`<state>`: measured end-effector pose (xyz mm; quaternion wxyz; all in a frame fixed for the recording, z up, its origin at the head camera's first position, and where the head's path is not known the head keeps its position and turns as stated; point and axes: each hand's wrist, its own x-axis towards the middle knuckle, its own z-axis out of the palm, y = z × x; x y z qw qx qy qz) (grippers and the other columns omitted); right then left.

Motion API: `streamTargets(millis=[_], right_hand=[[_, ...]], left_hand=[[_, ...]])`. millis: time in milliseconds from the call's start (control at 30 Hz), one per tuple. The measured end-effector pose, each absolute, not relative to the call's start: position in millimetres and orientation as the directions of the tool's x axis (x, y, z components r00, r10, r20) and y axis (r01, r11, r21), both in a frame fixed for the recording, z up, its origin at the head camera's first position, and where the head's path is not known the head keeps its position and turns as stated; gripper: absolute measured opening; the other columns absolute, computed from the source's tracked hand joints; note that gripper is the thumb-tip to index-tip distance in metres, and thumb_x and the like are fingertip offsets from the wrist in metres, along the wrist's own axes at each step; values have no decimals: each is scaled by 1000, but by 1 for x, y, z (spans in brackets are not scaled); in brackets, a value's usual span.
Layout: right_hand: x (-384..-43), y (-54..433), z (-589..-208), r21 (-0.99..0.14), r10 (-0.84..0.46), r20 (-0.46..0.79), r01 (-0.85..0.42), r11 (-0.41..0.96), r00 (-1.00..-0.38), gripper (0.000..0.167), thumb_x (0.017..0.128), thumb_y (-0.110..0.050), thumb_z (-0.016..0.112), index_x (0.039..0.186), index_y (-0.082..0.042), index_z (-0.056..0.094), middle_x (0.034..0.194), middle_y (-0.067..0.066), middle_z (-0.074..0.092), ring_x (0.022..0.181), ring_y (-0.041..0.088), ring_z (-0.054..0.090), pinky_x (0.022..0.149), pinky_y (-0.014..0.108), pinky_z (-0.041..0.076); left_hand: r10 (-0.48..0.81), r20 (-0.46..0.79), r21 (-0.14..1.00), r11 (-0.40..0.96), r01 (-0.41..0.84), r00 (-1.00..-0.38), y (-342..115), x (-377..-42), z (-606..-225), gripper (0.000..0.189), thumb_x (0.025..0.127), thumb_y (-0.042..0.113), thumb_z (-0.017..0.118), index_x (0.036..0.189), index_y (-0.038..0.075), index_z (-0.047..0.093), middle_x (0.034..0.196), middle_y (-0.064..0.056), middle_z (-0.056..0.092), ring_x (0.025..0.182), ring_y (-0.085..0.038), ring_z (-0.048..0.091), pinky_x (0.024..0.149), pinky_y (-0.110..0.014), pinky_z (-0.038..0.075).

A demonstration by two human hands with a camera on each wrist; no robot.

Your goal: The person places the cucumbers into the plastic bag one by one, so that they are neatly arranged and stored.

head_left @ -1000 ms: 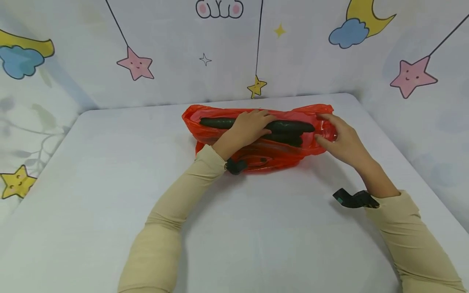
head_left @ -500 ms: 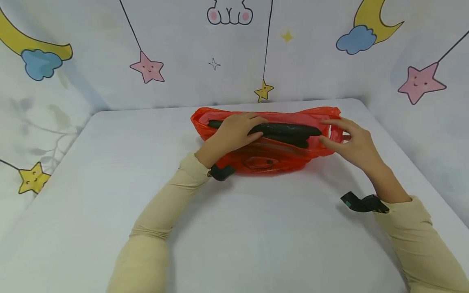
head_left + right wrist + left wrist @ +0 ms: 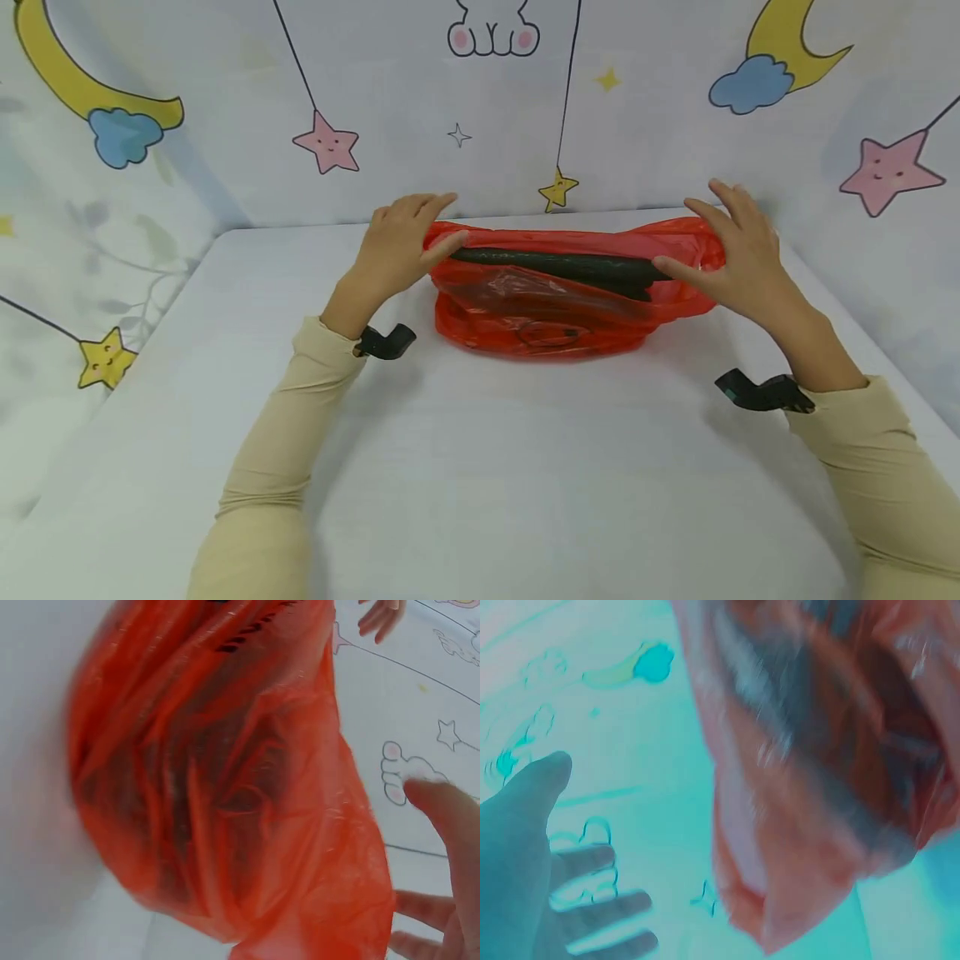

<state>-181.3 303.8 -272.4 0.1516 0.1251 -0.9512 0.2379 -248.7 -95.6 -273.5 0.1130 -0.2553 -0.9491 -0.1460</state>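
Observation:
A red plastic bag [image 3: 540, 317] lies along the far part of the table with its mouth open upward. Dark green cucumbers [image 3: 570, 265] rest inside it, lengthwise; the lower ones are partly hidden by the bag's front wall. My left hand [image 3: 397, 246] is at the bag's left end, fingers spread, holding nothing. At the right end my right hand [image 3: 738, 254] is raised with fingers and thumb apart. In the left wrist view, the left hand [image 3: 547, 862] is apart from the bag [image 3: 780, 787]. The right wrist view shows the bag [image 3: 225, 772] beside the right hand's thumb [image 3: 442, 810].
A white-covered table [image 3: 525, 467] extends in front of the bag. Behind it stands a pale wall cloth [image 3: 390, 75] printed with stars, moons and clouds. A black wrist camera [image 3: 386, 342] sits on the left wrist, and another camera [image 3: 761, 392] on the right.
My left hand has left the cucumbers and moved left to the bag's left end, its fingers spreading. The right hand has lifted and opened wider at the right end. The head view has shifted slightly.

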Motion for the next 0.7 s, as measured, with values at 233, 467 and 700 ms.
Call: streamTargets(millis=[233, 467, 700], right_hand=[[-201, 294, -253, -274, -220, 211, -274, 922, -952, 95, 86, -66, 54, 158, -17, 16, 164, 13, -2, 148, 39, -11, 106, 72, -13], [-202, 287, -243, -198, -202, 88, -216, 956, -975, 100, 86, -76, 42, 157, -24, -4, 161, 10, -21, 143, 44, -26, 97, 72, -26], [-202, 286, -243, -179, -180, 55, -187, 966, -982, 106, 84, -77, 44, 156, -23, -11, 159, 10, -26, 140, 45, -31, 92, 74, -27]], left_hand=[[355, 110, 255, 893, 372, -928, -109, -256, -261, 93, 89, 72, 44, 159, 25, 6, 164, -11, 6, 150, -35, 2, 115, -63, 0], [314, 33, 185, 931, 315, -949, -104, -248, -253, 98, 80, 87, 34, 155, 39, -7, 163, 0, -14, 148, -33, -17, 103, -69, -22], [294, 26, 164, 942, 294, -955, -99, -243, -247, 94, 81, 88, 28, 152, 43, -13, 161, 5, -20, 146, -32, -22, 100, -67, -27]])
